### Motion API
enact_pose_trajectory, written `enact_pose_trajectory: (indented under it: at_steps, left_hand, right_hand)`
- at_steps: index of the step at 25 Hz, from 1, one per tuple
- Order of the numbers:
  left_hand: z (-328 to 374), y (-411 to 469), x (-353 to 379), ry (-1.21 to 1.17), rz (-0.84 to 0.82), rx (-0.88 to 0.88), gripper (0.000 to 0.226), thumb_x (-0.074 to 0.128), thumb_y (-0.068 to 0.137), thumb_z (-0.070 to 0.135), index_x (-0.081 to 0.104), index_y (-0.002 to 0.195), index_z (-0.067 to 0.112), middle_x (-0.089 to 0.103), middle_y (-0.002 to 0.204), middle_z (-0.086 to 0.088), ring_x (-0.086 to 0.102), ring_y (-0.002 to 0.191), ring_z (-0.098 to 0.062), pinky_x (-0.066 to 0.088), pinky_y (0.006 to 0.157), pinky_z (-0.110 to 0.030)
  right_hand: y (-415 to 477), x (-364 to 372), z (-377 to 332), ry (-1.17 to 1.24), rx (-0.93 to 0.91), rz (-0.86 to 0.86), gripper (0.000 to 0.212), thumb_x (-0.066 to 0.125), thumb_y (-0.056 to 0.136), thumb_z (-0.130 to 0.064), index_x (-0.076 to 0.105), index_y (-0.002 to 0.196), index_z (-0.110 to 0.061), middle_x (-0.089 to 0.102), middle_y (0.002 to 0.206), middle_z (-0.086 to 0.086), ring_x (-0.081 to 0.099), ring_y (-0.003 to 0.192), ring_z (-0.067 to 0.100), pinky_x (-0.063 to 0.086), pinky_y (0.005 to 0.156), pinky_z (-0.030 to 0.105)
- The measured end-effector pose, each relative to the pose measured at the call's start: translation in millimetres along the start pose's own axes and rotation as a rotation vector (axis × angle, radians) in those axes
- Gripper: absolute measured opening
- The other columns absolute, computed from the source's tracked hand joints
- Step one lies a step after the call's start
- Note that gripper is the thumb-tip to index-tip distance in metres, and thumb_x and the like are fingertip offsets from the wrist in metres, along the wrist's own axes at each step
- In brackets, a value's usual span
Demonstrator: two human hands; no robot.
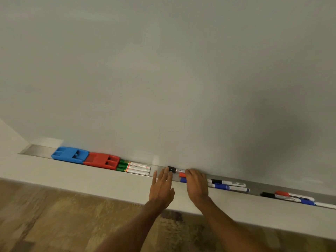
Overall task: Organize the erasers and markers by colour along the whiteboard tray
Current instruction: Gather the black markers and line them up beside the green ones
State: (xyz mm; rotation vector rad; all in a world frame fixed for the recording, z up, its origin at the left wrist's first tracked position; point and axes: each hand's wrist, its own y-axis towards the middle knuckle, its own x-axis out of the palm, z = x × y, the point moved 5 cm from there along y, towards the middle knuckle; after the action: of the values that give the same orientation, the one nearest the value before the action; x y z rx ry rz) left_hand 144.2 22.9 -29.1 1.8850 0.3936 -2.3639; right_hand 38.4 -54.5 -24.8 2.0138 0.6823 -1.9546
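Patterned brown floor (54, 215) down at the bottom, then a pale ledge (91, 180) that both forearms reach across. The left hand (161, 186) is flat with its fingers straight. Its tips are right by the cap of a black marker (174, 169) lying in the tray (36, 149), can't say if it's actually touching. The right hand (196, 184) is draped over the markers just beside it, fingers bent down onto them. Honestly can't tell whether it's gripping one or just resting. A red marker (181, 174) and a blue marker (183, 180) poke their caps out from under it. Right of that hand, a black-and-blue pair of markers (225, 187) lies side by side, and farther along there's a loose bunch of markers (289, 196) in black, red and blue. Off to the left it's tidier: three green markers (134, 168) packed together, touching a red eraser (101, 160), which butts against a blue eraser (70, 155). Behind all of it, the plain whiteboard (163, 70).
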Motion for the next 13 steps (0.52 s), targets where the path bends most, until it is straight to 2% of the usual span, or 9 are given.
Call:
enact_pose_trajectory:
  at_steps: [8, 10, 13]
  left_hand:
    - [-28, -4, -3, -0.007, -0.006, -0.044, 0.066, 0.039, 0.099, 0.036, 0.007, 0.153, 0.014, -0.001, 0.163, -0.006, -0.006, 0.15, -0.021, -0.009, 0.121, -0.044]
    - [-36, -4, -3, -0.011, -0.01, -0.049, 0.066, 0.038, 0.1, 0.035, 0.006, 0.154, 0.014, -0.002, 0.163, -0.006, -0.006, 0.15, -0.021, -0.009, 0.121, -0.044]
    - [-46, -4, -4, -0.016, -0.016, -0.043, 0.066, 0.038, 0.1, 0.035, 0.005, 0.154, 0.013, -0.002, 0.163, -0.006, -0.006, 0.15, -0.021, -0.008, 0.121, -0.044]
  right_hand:
    - [10, 1, -43, 0.018, -0.113, 0.084, 0.03, 0.053, 0.092, -0.013, 0.054, 0.122, -0.014, 0.057, 0.125, 0.006, 0.051, 0.118, 0.024, 0.039, 0.102, 0.036]
    - [14, -1, -52, -0.007, -0.116, 0.112, 0.028, 0.058, 0.089, -0.013, 0.059, 0.117, -0.015, 0.061, 0.117, 0.004, 0.056, 0.113, 0.022, 0.043, 0.098, 0.035]
    - [21, 6, -67, -0.038, -0.14, 0.043, 0.04, 0.062, 0.088, -0.013, 0.05, 0.127, -0.011, 0.056, 0.128, 0.009, 0.051, 0.12, 0.026, 0.04, 0.103, 0.038]
